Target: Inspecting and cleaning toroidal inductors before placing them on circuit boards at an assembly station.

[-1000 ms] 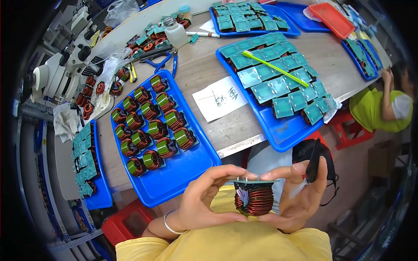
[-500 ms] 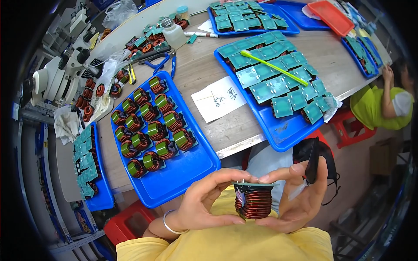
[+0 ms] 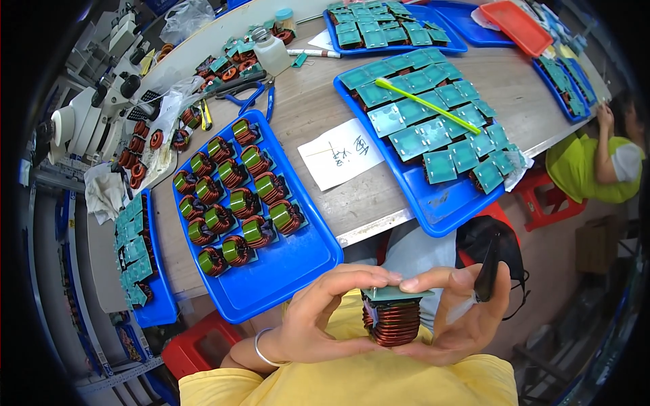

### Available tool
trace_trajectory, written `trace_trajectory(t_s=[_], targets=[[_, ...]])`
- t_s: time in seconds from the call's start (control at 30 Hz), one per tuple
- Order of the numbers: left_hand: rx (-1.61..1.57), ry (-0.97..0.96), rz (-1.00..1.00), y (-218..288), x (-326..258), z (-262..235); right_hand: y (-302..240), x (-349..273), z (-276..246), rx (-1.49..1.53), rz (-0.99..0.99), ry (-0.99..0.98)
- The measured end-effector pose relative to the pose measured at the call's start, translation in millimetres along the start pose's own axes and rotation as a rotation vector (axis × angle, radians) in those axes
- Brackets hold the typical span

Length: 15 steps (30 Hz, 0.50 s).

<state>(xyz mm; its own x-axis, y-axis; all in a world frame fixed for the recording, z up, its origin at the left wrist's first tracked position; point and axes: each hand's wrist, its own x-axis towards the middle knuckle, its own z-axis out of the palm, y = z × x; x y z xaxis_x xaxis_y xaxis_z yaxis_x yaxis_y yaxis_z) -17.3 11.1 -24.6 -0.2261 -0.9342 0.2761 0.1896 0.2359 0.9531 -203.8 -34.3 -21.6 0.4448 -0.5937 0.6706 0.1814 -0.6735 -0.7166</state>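
Head view, bench: wooden worktable (image 3: 318,101) across the upper frame, carrying blue trays (image 3: 298,260).
Hands: left hand (image 3: 323,318) and right hand (image 3: 460,314) pinch a copper coil (image 3: 394,319), lower centre.
Hidden: coil's underside, behind fingers.

1. The copper coil (image 3: 394,323) is covered on both flanks by the left hand (image 3: 318,325) and right hand (image 3: 460,318); its underside is out of sight.
2. The writing on the paper slip (image 3: 340,153) near the table's front edge is too small to tell.
3. The red tray (image 3: 518,26) at the table's far right corner is cut off by the picture's rim.
4. The co-worker (image 3: 596,162) beyond the table's right end is mostly cropped.
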Motion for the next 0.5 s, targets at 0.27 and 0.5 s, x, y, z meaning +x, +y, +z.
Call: trace_trajectory(t_s=[0.27,0.5], targets=[[0.017,0.034,-0.033,5.1,-4.4,1.4,0.1,1.9,0.7,0.014,-0.009,0.008],[0.013,0.047,-0.044,5.9,-5.3,0.4,0.5,2.0,1.7,-0.021,0.025,0.042]])
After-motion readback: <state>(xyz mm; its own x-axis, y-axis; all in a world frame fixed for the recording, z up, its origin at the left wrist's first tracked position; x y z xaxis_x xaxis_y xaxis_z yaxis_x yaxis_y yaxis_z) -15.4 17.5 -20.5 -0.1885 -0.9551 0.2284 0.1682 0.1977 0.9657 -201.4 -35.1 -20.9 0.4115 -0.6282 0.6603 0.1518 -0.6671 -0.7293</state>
